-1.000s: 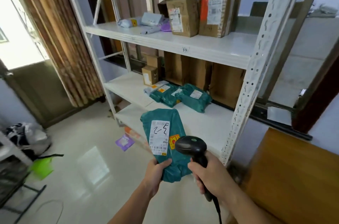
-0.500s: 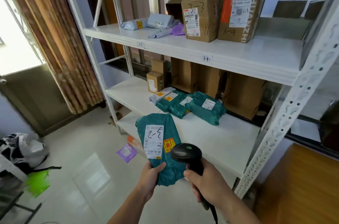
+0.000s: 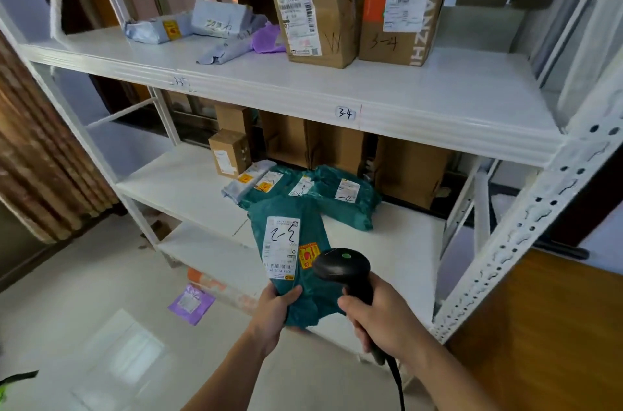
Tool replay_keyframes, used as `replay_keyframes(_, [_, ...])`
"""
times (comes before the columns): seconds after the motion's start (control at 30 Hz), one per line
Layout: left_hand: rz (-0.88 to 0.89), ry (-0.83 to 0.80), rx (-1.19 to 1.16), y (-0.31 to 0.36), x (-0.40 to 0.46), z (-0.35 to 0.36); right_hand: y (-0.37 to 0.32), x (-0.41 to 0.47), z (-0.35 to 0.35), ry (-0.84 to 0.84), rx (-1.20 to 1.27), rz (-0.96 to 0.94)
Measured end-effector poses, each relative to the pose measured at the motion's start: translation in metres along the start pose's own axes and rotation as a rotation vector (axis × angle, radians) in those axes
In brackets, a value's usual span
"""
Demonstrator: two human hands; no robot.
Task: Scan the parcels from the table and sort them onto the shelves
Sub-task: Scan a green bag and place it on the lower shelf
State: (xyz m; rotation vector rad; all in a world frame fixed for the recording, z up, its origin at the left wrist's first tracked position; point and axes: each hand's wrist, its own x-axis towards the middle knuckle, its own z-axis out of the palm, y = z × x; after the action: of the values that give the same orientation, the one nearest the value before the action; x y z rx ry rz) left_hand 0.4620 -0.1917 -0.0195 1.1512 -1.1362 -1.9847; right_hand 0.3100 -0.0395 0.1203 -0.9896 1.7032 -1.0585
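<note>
My left hand point(image 3: 273, 313) grips the near end of a teal poly-bag parcel point(image 3: 290, 208) whose white label is hand-marked "2-5". The parcel hangs over the front of the white middle shelf point(image 3: 397, 242), its far end close to several teal parcels point(image 3: 340, 198) lying there. My right hand point(image 3: 381, 319) grips a black barcode scanner point(image 3: 340, 267) by its handle, just right of the held parcel, cable trailing down.
The upper shelf point(image 3: 371, 90), tagged "3-4", carries brown boxes point(image 3: 313, 9) and grey mailers point(image 3: 202, 23). Cardboard boxes point(image 3: 337, 144) line the back of the middle shelf. A perforated white upright point(image 3: 526, 225) stands at right, a wooden table point(image 3: 539, 336) beyond. A purple parcel point(image 3: 190, 302) lies on the floor.
I have come closer to the shelving, and the held teal parcel has moved forward over the middle shelf toward the other teal parcels. Both grips are unchanged.
</note>
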Motion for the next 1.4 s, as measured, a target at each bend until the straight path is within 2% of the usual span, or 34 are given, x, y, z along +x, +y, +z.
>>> replay_keyframes(0.37, [-0.078, -0.211, 0.194, 0.018, 0.116, 0.039, -0.014, 0.045, -0.006, 0.216, 0.020, 0.124])
replay_keyframes(0.6, [-0.171, -0.324, 0.198, 0.006, 0.164, 0.095, -0.005, 0.046, -0.042, 0.383, 0.067, 0.210])
replay_keyframes(0.87, [-0.240, -0.316, 0.319, -0.026, 0.225, 0.143, 0.025, 0.057, -0.091, 0.470, 0.072, 0.288])
replay_keyframes(1.1, [-0.227, -0.313, 0.451, -0.041, 0.276, 0.179, 0.042, 0.082, -0.113, 0.478, 0.077, 0.329])
replay_keyframes(1.4, [-0.190, -0.188, 0.642, -0.040, 0.335, 0.211, 0.053, 0.093, -0.124, 0.441, 0.065, 0.388])
